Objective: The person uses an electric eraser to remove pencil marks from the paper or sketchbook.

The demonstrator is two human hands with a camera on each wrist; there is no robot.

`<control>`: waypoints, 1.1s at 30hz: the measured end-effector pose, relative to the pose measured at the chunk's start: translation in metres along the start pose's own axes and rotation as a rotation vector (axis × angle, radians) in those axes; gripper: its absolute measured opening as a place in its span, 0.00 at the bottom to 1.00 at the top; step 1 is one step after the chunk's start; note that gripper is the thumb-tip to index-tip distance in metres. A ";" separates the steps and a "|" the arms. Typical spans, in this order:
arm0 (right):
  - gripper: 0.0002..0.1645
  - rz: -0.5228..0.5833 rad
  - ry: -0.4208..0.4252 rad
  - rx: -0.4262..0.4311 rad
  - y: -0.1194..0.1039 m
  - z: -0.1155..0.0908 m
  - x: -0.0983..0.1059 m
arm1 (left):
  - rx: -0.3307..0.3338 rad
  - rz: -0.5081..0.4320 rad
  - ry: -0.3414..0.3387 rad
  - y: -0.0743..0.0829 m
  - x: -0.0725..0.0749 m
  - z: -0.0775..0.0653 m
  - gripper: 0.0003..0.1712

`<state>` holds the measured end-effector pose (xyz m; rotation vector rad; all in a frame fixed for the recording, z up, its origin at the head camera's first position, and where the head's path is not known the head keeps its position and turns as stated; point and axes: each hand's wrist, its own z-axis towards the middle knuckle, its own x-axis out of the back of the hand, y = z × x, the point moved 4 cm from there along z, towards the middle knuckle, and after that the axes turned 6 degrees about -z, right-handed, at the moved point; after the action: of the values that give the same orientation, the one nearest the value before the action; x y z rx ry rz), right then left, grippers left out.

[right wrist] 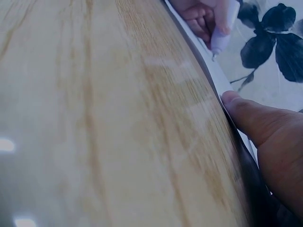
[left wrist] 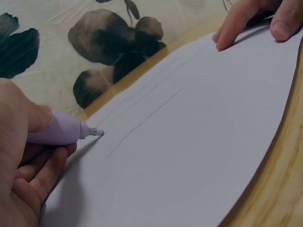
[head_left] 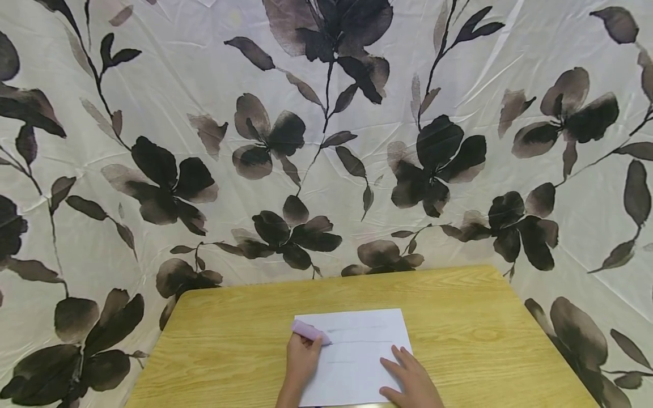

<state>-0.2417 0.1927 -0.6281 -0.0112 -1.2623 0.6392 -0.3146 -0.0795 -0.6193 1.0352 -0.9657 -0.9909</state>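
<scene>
A white sheet of paper [head_left: 352,382] lies on the wooden table, with several thin, faint lines drawn across it. My left hand [head_left: 302,358] pinches a thick lilac pen-shaped tool [head_left: 309,331] near the left edge of the sheet. In the left wrist view, the narrow grey tip [left wrist: 96,132] of this tool meets the paper or hovers just over it, close to one end of a line. On the sheet's right side rests my right hand [head_left: 412,378], its fingers spread. The right wrist view shows its thumb [right wrist: 253,118] at the paper's near edge.
The yellow wood-grain table [head_left: 474,328] extends beyond the sheet to both sides and to the back. Behind it hangs a pale cloth [head_left: 357,238] printed with dark flowers, reaching down past the table's far edge.
</scene>
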 end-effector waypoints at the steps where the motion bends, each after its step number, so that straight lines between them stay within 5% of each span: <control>1: 0.37 -0.003 -0.003 -0.003 0.001 0.000 0.000 | 0.001 0.002 -0.005 0.000 -0.001 0.000 0.18; 7: 0.37 -0.029 0.002 -0.003 0.002 -0.001 -0.002 | -0.002 0.008 0.059 0.001 0.001 -0.001 0.17; 13: 0.36 -0.015 0.024 -0.001 0.002 0.000 0.000 | -0.026 -0.001 -0.008 0.000 -0.006 0.001 0.17; 19: 0.36 -0.005 -0.026 -0.020 0.003 0.000 0.000 | 0.012 0.008 0.041 0.000 0.000 0.001 0.17; 27: 0.37 0.003 -0.044 -0.027 0.003 0.001 0.000 | -0.012 -0.029 -0.023 0.004 -0.014 -0.001 0.17; 33: 0.37 -0.019 -0.034 -0.006 0.003 0.001 -0.002 | -0.014 -0.003 0.032 0.001 -0.010 0.000 0.16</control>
<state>-0.2444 0.1939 -0.6300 0.0068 -1.2958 0.6215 -0.3173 -0.0695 -0.6202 1.0379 -0.9306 -0.9794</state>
